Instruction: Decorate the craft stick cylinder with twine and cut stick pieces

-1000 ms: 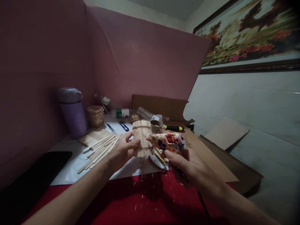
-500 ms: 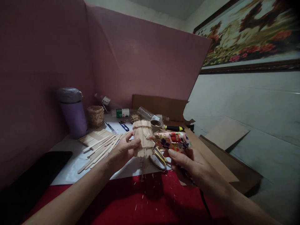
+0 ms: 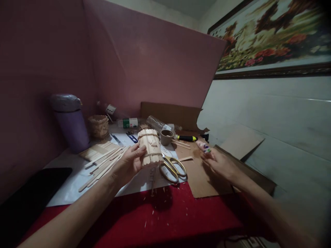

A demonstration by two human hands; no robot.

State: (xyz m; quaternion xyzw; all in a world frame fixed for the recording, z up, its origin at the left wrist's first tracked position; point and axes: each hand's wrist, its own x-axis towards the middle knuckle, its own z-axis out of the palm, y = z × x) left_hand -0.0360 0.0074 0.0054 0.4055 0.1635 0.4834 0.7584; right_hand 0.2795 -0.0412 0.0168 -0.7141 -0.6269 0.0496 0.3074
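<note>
My left hand [image 3: 133, 159] is closed round the side of a small holder made of craft sticks [image 3: 151, 148], with twine bands near its top and bottom and small wood pieces on its front. It is held above the table, tilted a little. Over the cardboard sheet [image 3: 207, 184] on the right, my right hand [image 3: 218, 163] grips a flower-patterned glue gun [image 3: 203, 146], partly hidden and blurred. Gold-handled scissors [image 3: 172, 169] lie between the two hands. Loose craft sticks [image 3: 103, 167] are spread left of my left hand.
A purple tumbler [image 3: 71, 127] and a woven-look pot [image 3: 98, 126] stand at the back left. Plastic bottles [image 3: 157, 123], a brown cup [image 3: 167, 137] and a black-and-yellow cutter [image 3: 186, 138] are behind the holder. A dark flat object [image 3: 38, 189] lies at left.
My right hand has carried the glue gun away from the holder, to the right over the cardboard. The holder stays in my left hand, and the view has shifted slightly.
</note>
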